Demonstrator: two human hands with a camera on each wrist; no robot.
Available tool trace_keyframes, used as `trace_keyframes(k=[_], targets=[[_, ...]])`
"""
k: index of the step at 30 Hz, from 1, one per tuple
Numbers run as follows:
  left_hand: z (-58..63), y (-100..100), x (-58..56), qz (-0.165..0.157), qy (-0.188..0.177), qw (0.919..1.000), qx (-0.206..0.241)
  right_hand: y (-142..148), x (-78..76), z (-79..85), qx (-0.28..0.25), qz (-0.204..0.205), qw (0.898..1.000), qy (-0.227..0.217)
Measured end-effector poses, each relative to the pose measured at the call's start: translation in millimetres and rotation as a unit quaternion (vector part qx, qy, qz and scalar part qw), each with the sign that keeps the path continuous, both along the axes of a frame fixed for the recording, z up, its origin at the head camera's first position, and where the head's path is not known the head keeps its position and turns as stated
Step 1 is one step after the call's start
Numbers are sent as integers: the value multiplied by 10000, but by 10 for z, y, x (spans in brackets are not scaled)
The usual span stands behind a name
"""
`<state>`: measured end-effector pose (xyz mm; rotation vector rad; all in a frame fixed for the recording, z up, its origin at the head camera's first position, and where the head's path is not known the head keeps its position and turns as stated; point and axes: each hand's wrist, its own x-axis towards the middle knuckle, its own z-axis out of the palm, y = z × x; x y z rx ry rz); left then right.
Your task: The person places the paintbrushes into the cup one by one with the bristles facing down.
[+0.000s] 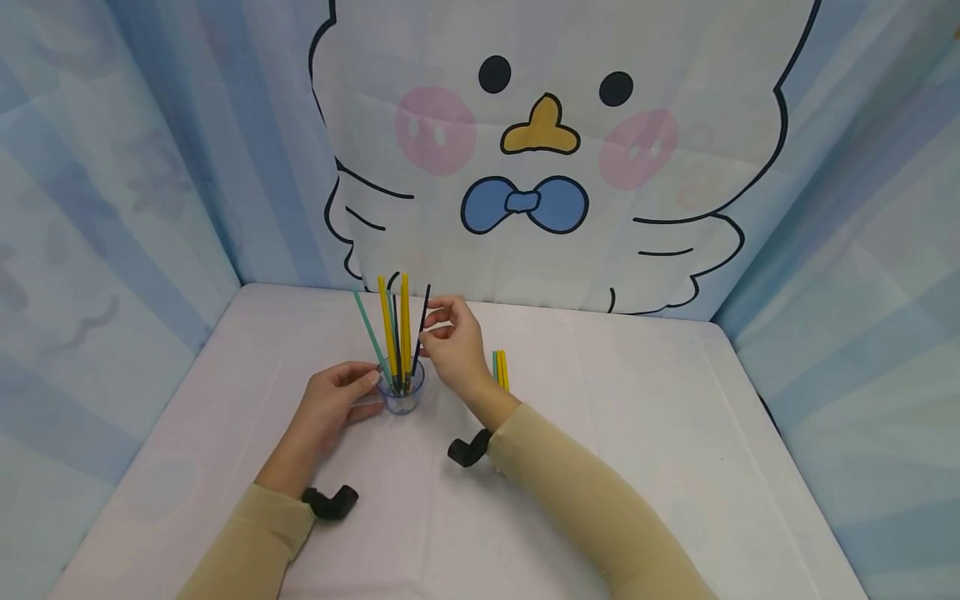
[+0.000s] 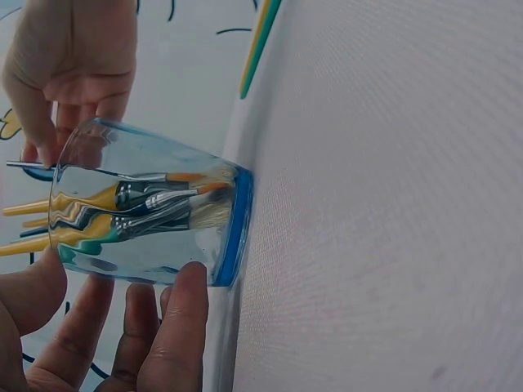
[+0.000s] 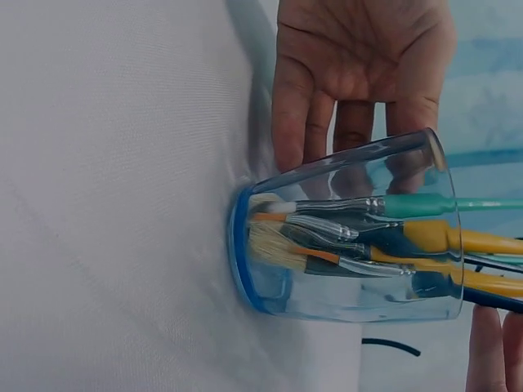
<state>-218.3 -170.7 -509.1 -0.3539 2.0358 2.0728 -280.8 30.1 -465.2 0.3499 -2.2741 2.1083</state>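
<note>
A clear cup (image 1: 401, 402) with a blue base stands on the white-covered table, holding several paintbrushes (image 1: 392, 333) with yellow, green and black handles, bristles down. My left hand (image 1: 333, 404) holds the cup from its left side, thumb near the rim and fingers along the wall; in the right wrist view, some fingers show through the clear wall. At the cup's right, my right hand (image 1: 455, 346) pinches a black-handled paintbrush (image 1: 422, 321) between thumb and fingers. This brush leans right, its lower part inside the cup. The bristles (image 3: 274, 241) sit near the cup's base.
More brush handles (image 1: 501, 371), yellow and green, show behind my right wrist. A cloth backdrop (image 1: 540, 267) with a cartoon bird hangs at the table's far edge. Blue striped curtains (image 1: 97, 208) flank the table (image 1: 637, 433). Black mounts (image 1: 330, 503) sit at both wrists.
</note>
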Motion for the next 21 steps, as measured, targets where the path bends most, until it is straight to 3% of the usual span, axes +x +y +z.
trace_keyframes(k=[21], targets=[[-25,-11,-22,34,1,10000,49,-70,-49,-123,484,135,9985,221]])
